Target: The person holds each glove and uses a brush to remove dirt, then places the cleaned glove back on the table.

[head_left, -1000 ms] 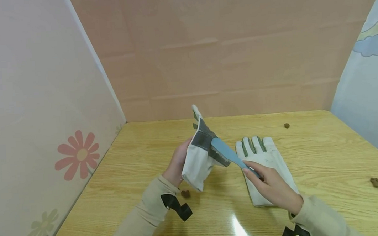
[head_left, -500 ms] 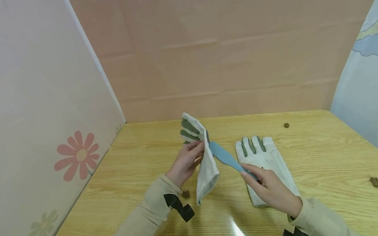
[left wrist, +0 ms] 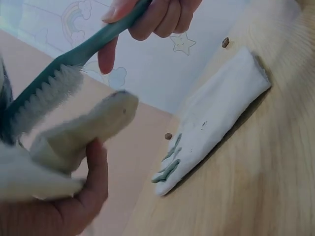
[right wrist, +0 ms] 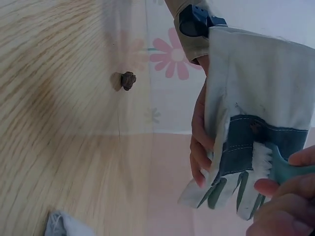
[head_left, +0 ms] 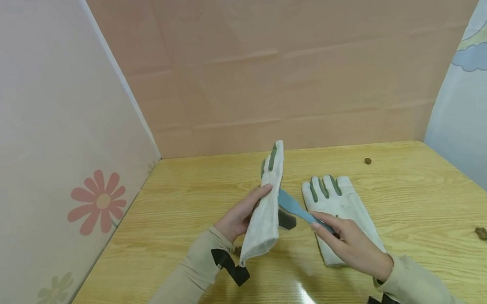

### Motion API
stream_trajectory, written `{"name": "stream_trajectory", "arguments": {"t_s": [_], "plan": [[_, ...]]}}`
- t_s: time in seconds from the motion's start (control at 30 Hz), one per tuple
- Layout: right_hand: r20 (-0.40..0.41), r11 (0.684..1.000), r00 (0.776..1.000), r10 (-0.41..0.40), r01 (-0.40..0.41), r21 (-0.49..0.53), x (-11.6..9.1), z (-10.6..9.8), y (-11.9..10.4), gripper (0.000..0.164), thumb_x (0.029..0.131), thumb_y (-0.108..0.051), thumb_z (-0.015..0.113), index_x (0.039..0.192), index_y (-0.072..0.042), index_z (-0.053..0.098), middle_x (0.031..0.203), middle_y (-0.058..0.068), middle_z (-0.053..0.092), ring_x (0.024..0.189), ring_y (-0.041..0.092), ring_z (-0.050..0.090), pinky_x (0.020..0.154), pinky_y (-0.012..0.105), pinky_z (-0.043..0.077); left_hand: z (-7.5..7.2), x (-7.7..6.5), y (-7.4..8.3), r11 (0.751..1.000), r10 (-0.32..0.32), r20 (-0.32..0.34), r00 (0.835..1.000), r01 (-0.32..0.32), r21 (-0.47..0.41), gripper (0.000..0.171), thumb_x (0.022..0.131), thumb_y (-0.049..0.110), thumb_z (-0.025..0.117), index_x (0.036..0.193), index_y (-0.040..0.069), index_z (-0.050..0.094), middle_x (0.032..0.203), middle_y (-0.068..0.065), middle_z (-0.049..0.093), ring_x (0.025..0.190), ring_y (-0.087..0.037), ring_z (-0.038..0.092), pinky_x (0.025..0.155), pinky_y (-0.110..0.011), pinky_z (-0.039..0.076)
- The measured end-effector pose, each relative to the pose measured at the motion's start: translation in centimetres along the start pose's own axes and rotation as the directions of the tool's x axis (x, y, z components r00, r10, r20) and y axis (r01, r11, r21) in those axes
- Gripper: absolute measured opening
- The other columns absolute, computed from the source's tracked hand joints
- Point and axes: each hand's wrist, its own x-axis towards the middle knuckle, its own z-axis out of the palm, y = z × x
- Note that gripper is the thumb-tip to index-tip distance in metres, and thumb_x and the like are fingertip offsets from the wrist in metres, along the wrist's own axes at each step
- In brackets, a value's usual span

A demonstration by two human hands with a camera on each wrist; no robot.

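My left hand [head_left: 240, 216] grips a white work glove [head_left: 263, 220] above the table, its fingers pointing up and its plain white side toward the head view. The thumb lies across that side. A dark patch [right wrist: 238, 147] on the glove's far side shows in the right wrist view. My right hand [head_left: 351, 245] holds a blue brush [head_left: 293, 207] by the handle. Its white bristles [right wrist: 261, 160] meet the dark patch. A second white glove [head_left: 348, 215] with green strips between its fingers lies flat on the table, partly covered by my right hand in the head view.
Small brown lumps lie on the wooden table [head_left: 179, 192]: one at the back [head_left: 367, 161], one on the right [head_left: 483, 234], one near my left wrist [right wrist: 128, 81]. A flower-printed wall [head_left: 101, 200] stands left, a plain tan one [head_left: 264, 77] behind.
The held glove has turned in my left hand, so its dark patch has swung out of the head view and the white side shows. The brush stays nearly in place; the second glove has not moved.
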Motion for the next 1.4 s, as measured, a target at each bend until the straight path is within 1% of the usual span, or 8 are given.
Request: {"name": "stream_trajectory", "arguments": {"t_s": [0.13,0.27,0.43,0.57,0.7,0.9,1.2,1.4], "plan": [[-0.042,0.998,0.997,0.064,-0.065,-0.011,-0.2,-0.5,0.0,0.034,0.099,-0.015,0.045,0.128,0.0,0.053,0.052,-0.01,0.03,0.043,-0.003,0.02,0.038,0.021,0.028,0.0,-0.1,0.6,1.0,0.0,-0.128,0.992,-0.003,-0.029,0.069,0.092,0.051,0.041,0.147,0.017,0.014,0.117,-0.004,0.045,0.095,-0.014,0.051,0.083,-0.029,0.045],[-0.065,0.987,0.986,0.153,-0.155,-0.032,-0.3,-1.1,0.1,0.037,0.1,-0.02,0.044,0.13,-0.001,0.051,0.051,-0.009,0.028,0.041,0.0,0.019,0.039,0.024,0.028,-0.2,-0.2,1.1,0.985,0.028,-0.223,0.974,-0.065,-0.158,0.062,0.097,0.034,0.041,0.146,0.012,0.012,0.141,-0.015,0.025,0.12,-0.03,0.04,0.103,-0.044,0.036],[-0.079,0.97,0.972,0.223,-0.23,-0.083,-0.2,-1.8,0.4,0.041,0.1,-0.025,0.043,0.132,-0.001,0.05,0.051,-0.008,0.026,0.042,0.002,0.019,0.04,0.024,0.028,-0.5,-0.5,1.1,0.97,0.082,-0.304,0.949,-0.146,-0.195,0.07,0.094,0.011,0.051,0.149,0.01,0.008,0.143,-0.018,0.032,0.114,-0.024,0.05,0.098,-0.035,0.043],[-0.088,0.96,0.966,0.244,-0.254,-0.119,0.0,-2.3,0.8,0.041,0.1,-0.027,0.043,0.13,-0.001,0.051,0.051,-0.008,0.028,0.041,0.003,0.021,0.04,0.025,0.028,-0.7,-0.7,1.0,0.968,0.146,-0.3,0.943,-0.198,-0.152,0.057,0.094,0.008,0.051,0.143,-0.004,0.025,0.123,-0.01,0.052,0.094,-0.008,0.057,0.081,-0.018,0.048],[-0.086,0.948,0.959,0.271,-0.281,-0.147,0.0,-2.8,1.4,0.041,0.1,-0.029,0.043,0.129,0.0,0.052,0.051,-0.007,0.031,0.041,0.004,0.023,0.04,0.025,0.03,-0.5,-0.8,1.0,0.963,0.194,-0.266,0.944,-0.235,-0.132,0.042,0.093,0.004,0.051,0.133,-0.007,0.042,0.108,-0.003,0.06,0.088,-0.004,0.061,0.078,-0.017,0.05],[-0.141,0.919,0.938,0.318,-0.341,-0.198,0.0,-4.0,1.9,0.045,0.101,-0.032,0.039,0.128,0.002,0.05,0.057,-0.002,0.039,0.044,0.006,0.027,0.042,0.025,0.03,0.0,-1.0,1.3,0.963,0.216,-0.277,0.936,-0.251,-0.096,0.042,0.094,0.005,0.05,0.134,-0.002,0.042,0.127,-0.016,0.057,0.092,-0.008,0.064,0.08,-0.021,0.053],[-0.189,0.978,0.98,0.066,-0.101,-0.182,-0.3,-2.7,0.3,0.028,0.098,-0.015,0.046,0.121,-0.002,0.056,0.051,-0.01,0.029,0.043,-0.003,0.019,0.039,0.022,0.027,0.9,-1.3,1.9,0.979,0.198,-0.264,0.944,-0.204,0.004,0.046,0.094,0.002,0.046,0.139,0.0,0.035,0.131,-0.025,0.052,0.094,-0.012,0.064,0.079,-0.025,0.051],[-0.143,0.979,0.987,-0.079,0.05,-0.196,0.2,-1.5,-0.5,0.028,0.094,-0.008,0.052,0.122,-0.002,0.058,0.052,-0.014,0.032,0.045,-0.007,0.02,0.04,0.017,0.028,1.1,-1.1,1.9,0.978,0.206,-0.25,0.946,-0.204,0.036,0.048,0.095,0.0,0.045,0.141,0.001,0.031,0.133,-0.025,0.05,0.105,-0.021,0.062,0.085,-0.029,0.051]]}}
